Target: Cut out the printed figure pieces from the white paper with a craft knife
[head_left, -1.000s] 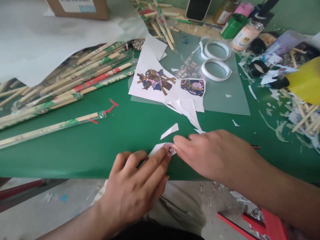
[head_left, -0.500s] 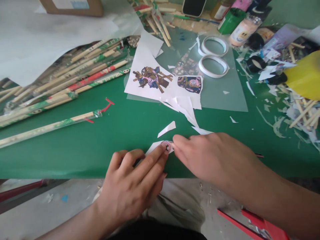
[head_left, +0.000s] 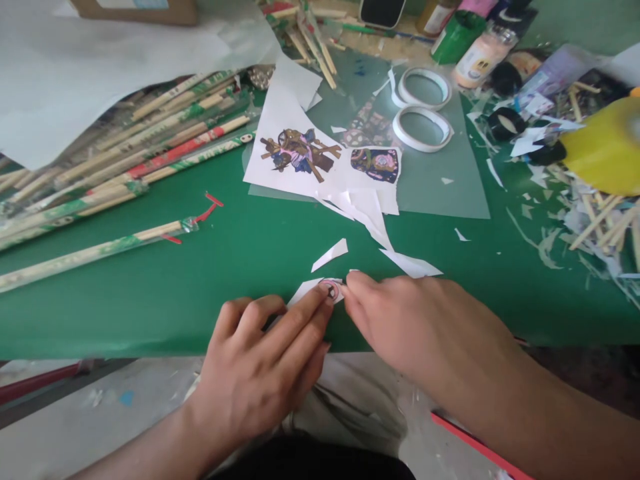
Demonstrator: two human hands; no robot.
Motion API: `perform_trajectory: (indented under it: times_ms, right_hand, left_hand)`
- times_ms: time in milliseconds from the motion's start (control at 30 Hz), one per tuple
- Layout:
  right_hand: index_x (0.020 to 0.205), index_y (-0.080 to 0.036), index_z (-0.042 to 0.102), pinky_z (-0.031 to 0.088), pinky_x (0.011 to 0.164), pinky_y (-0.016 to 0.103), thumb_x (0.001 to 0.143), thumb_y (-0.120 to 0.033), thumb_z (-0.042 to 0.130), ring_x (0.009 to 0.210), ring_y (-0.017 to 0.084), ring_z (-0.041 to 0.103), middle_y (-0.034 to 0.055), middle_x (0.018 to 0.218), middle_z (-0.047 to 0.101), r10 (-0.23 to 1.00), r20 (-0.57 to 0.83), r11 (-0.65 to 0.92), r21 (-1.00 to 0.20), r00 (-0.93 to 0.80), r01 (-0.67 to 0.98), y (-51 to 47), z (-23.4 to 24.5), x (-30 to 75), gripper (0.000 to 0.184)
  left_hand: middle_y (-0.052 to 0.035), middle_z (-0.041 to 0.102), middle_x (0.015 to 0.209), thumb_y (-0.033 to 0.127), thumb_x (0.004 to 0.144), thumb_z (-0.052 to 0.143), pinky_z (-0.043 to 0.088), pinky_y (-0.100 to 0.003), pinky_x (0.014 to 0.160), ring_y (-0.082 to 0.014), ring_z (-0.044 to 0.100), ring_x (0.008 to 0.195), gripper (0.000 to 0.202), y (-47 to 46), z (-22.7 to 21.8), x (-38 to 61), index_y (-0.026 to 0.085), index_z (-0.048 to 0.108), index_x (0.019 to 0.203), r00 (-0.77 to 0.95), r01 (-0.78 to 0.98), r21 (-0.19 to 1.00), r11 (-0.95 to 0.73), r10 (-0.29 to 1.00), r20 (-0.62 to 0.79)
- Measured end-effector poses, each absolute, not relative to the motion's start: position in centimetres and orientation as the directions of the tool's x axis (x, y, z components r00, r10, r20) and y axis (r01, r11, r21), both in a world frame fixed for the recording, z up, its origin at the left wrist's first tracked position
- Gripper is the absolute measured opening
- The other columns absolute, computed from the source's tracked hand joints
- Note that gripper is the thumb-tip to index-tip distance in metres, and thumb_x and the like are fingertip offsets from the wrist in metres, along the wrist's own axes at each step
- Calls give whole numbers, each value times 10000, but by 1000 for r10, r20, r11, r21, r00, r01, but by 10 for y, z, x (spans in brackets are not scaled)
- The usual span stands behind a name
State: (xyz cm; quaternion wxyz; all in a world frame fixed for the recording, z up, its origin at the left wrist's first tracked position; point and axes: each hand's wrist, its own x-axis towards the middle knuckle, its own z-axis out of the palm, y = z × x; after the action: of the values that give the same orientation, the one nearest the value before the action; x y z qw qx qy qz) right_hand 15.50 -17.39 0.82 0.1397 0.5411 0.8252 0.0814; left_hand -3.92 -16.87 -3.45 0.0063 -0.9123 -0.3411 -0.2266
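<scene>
A small white paper piece with a round pink printed picture (head_left: 327, 289) lies near the front edge of the green table (head_left: 200, 287). My left hand (head_left: 265, 363) rests on it, its forefinger stretched out and pressing the paper down, the other fingers curled. My right hand (head_left: 425, 327) comes from the right, its fingertips pinched at the picture's right edge. What the pinch grips is too small to make out.
Printed cut-outs on white paper (head_left: 305, 150) lie behind, with paper scraps (head_left: 411, 265). Two tape rolls (head_left: 423, 107) sit on a clear sheet. Wrapped chopsticks (head_left: 125, 153) fill the left; bottles (head_left: 475, 57), a yellow roll (head_left: 605, 150) and clutter fill the right.
Both hands stay at the small picture; the view has tilted slightly, and the right hand has drawn back a little, uncovering a white scrap behind it.
</scene>
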Motion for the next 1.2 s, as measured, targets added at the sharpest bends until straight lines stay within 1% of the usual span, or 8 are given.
perform_trajectory:
  times_ms: [100,300,433,600,967,1033,1100,1200]
  right_hand:
    - [750,-201,513,25,434,265,879,-154,526,292,132,444,-41,404,462,937,-148,346,280,-316,895,-177,9,150,138]
    - [736,-203,527,42,425,267,866,-136,526,316,134,485,-25,421,490,957,-193,263,252,-218,931,-180,12,141,146]
    - [733,-209,516,50,424,268,867,-122,523,320,149,504,-24,420,495,962,-203,231,258,-181,938,-183,13,138,159]
    - [751,-204,523,70,424,264,903,-133,486,344,161,530,-9,441,524,964,-219,210,277,-151,938,-187,14,135,172]
    - [747,-197,548,70,423,271,941,-163,433,346,151,511,7,457,537,980,-176,143,302,-92,943,-192,14,128,228]
    - [749,-200,550,77,428,277,948,-172,424,361,149,513,9,474,548,978,-186,150,289,-98,946,-190,14,131,237]
    - [759,-203,556,88,437,281,956,-191,414,390,149,518,13,503,568,966,-211,202,257,-149,945,-183,16,139,243]
    - [780,-211,564,104,451,286,963,-225,403,431,149,512,10,528,580,933,-259,308,224,-249,924,-170,18,152,244]
  left_hand:
    - [25,706,1230,234,917,581,385,-380,700,-202,544,876,310,-169,-35,-39,186,654,1214,664,627,137,-767,618,420]
    - [27,697,1247,236,913,586,388,-388,706,-206,540,885,314,-170,-36,-41,188,655,1216,668,624,132,-770,613,422]
    - [33,689,1260,242,920,584,385,-389,709,-206,539,893,316,-170,-37,-41,187,653,1223,668,618,131,-775,606,431]
    - [41,674,1286,251,923,584,390,-392,718,-211,530,901,337,-170,-38,-40,179,642,1247,668,618,123,-777,601,439]
    - [35,673,1288,277,925,580,380,-392,728,-224,508,891,340,-171,-41,-40,172,647,1241,669,621,90,-778,587,456]
    - [31,672,1290,264,929,568,377,-394,744,-228,505,901,332,-175,-38,-37,174,650,1237,655,638,111,-762,612,443]
    - [16,670,1292,256,931,554,372,-398,760,-235,505,914,339,-181,-34,-34,163,646,1244,639,659,126,-742,640,427]
    - [-34,680,1260,334,948,518,364,-407,766,-247,514,931,393,-184,-27,-31,123,632,1259,656,655,136,-743,649,385]
